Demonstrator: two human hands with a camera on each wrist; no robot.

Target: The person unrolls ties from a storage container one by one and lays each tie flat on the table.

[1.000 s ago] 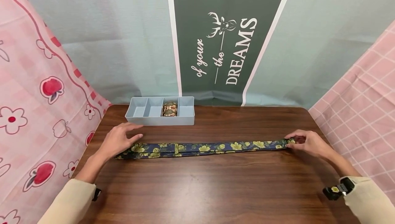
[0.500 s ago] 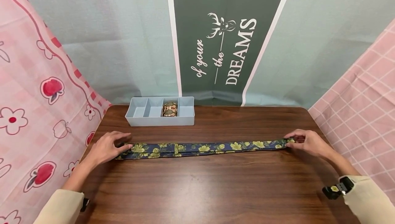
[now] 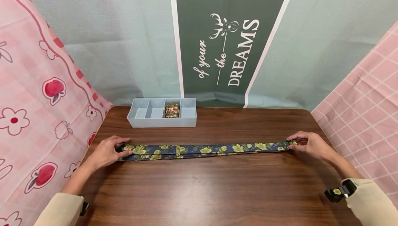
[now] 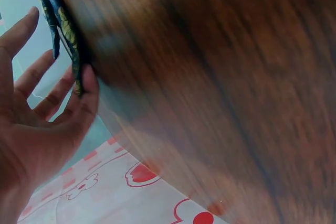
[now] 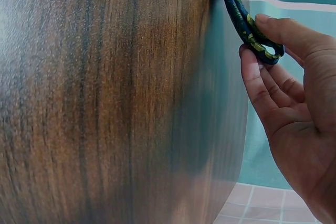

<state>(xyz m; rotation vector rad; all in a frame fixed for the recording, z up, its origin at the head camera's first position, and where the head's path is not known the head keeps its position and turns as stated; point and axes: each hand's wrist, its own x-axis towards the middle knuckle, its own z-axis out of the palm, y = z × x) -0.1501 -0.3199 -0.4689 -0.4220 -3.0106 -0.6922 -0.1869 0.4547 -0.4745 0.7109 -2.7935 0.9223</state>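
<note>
A long dark blue necktie point(image 3: 205, 150) with yellow flowers lies across the table, its keeper loop point(image 3: 178, 151) facing up. At the wide left end my left hand point(image 3: 106, 152) has its fingers around the tip. In the left wrist view this end shows two layers, with digits on either side of it and one digit standing apart. My right hand point(image 3: 314, 145) pinches the other end between thumb and fingers. The right wrist view shows the cloth point(image 5: 257, 45) folded into a small loop there.
Behind the necktie, at the table's back left, stands a light blue tray point(image 3: 161, 123) with several compartments. One holds a rolled patterned necktie point(image 3: 172, 110). The wooden table point(image 3: 199, 191) meets hanging cloths at the back and sides.
My left hand has moved left and down from above the necktie to its left end, which now looks slightly raised. The right hand stays at the other end.
</note>
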